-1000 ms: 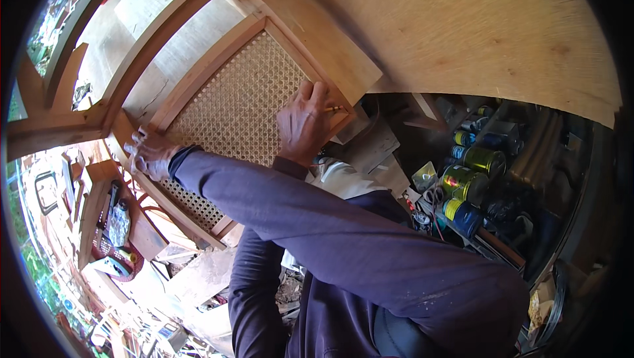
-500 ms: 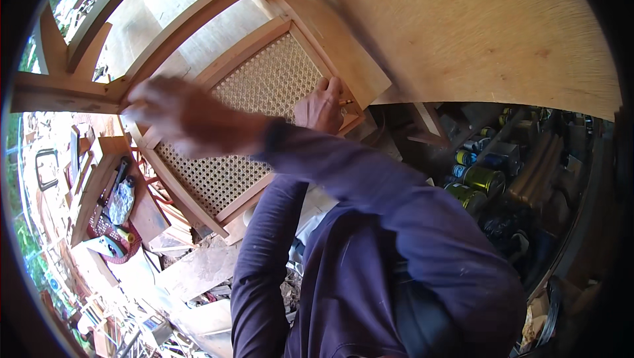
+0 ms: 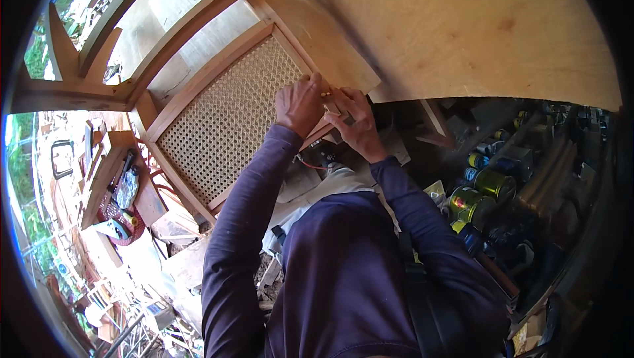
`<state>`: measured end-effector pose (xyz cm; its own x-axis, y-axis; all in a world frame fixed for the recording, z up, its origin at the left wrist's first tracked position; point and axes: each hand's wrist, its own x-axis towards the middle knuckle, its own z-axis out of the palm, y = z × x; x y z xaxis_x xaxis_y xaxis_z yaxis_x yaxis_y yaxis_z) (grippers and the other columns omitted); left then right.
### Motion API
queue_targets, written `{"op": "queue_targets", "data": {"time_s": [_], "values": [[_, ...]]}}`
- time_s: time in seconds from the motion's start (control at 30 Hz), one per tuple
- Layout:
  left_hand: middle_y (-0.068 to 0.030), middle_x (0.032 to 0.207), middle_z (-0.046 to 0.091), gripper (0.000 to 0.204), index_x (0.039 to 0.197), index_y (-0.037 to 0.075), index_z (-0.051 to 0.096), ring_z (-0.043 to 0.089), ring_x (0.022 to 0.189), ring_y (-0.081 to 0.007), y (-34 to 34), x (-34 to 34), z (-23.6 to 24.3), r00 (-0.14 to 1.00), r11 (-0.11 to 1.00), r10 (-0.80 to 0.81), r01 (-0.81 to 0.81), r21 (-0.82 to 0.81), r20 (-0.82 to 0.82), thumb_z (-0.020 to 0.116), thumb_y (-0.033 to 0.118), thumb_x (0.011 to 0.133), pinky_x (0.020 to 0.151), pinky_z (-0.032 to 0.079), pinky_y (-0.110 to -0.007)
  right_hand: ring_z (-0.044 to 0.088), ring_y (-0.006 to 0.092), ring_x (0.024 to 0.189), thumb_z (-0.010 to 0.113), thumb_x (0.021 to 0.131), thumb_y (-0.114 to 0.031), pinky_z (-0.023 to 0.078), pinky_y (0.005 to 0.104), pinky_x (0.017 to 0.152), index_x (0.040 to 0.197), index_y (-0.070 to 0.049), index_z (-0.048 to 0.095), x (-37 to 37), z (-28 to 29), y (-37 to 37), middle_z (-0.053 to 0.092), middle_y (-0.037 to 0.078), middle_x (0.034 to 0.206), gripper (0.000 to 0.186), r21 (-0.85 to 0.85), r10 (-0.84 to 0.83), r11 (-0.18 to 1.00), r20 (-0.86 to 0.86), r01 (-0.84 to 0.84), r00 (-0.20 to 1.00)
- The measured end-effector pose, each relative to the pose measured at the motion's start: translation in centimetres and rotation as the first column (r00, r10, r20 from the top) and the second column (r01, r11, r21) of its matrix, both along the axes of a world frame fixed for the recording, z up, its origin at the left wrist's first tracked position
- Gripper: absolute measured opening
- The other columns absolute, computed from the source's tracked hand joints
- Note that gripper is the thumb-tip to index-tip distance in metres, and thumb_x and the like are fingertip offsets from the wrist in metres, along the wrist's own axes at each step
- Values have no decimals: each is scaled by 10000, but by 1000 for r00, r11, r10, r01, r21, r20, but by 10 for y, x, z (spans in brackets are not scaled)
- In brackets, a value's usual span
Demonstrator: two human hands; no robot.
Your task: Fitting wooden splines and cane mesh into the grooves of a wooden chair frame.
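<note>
A broad plywood sheet (image 3: 462,28) fills the upper right, its lower edge curving above the clutter below. To its left stands a bare wooden chair frame (image 3: 99,94), rails and posts crossing toward the top left corner. Set into that frame is the woven cane panel (image 3: 224,120), bordered in light wood and tilted so that one corner points toward the person's chest.

Both hands meet at the panel's right-hand corner, just under the plywood edge. The left hand (image 3: 300,104) lies over the wooden border with fingers curled down onto it — its grip is pressed on the frame of the cane panel rather than wrapped round it. The right hand (image 3: 356,120) sits touching the left, fingers pinched on a small tool (image 3: 335,106) with a pale tip; what kind of tool it is cannot be told.

Down to the right, a cluster of metal cans (image 3: 475,193) with yellow and blue labels stands among dark clutter. At the far left a red basket (image 3: 115,216) holds odds and ends, with scraps of wood strewn on the floor below it.
</note>
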<state>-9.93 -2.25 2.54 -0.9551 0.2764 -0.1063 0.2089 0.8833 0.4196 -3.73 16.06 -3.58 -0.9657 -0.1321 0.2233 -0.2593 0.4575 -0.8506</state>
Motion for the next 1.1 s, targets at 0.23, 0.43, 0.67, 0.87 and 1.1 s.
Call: {"op": "queue_targets", "data": {"time_s": [0.23,0.43,0.67,0.87,1.1], "values": [[-144,995,737,162,1061,122,673,765,889,-420,3,11,-6,993,997,74,-70,42,-91,759,166,931,715,579,-553,625,377,1266,897,894,-181,531,451,1080,1410,-112,768,-2,-26,6,647,169,1365,537,19,1,1000,-109,1,994],[-133,1013,745,178,1073,118,680,760,914,-412,3,17,-9,990,990,109,-100,98,-88,776,175,933,721,577,-535,615,402,1241,871,918,-247,515,478,1087,1444,-148,764,3,-29,3,651,176,1358,545,10,3,1000,-100,-2,995],[-100,986,736,138,1049,105,718,733,899,-362,-46,93,30,953,939,256,-206,274,-162,799,169,957,757,567,-478,633,320,1237,843,943,-90,519,412,1095,1481,-114,743,0,-11,3,681,133,1349,549,66,61,996,-90,-55,994],[-75,1147,703,296,1192,143,757,719,971,-301,-124,227,42,812,847,524,-529,55,-258,843,97,912,776,578,-435,657,345,1250,798,1001,-69,509,410,1115,1546,-106,693,-3,-5,4,719,157,1353,556,75,137,989,-143,-128,980],[-73,1337,626,382,1291,185,733,778,955,-265,-152,281,10,646,683,726,-719,133,-235,837,76,939,742,630,-415,649,305,1391,690,1115,-106,480,382,1189,1611,-81,622,-6,-16,14,698,156,1500,501,161,206,968,-79,-192,975]]}}
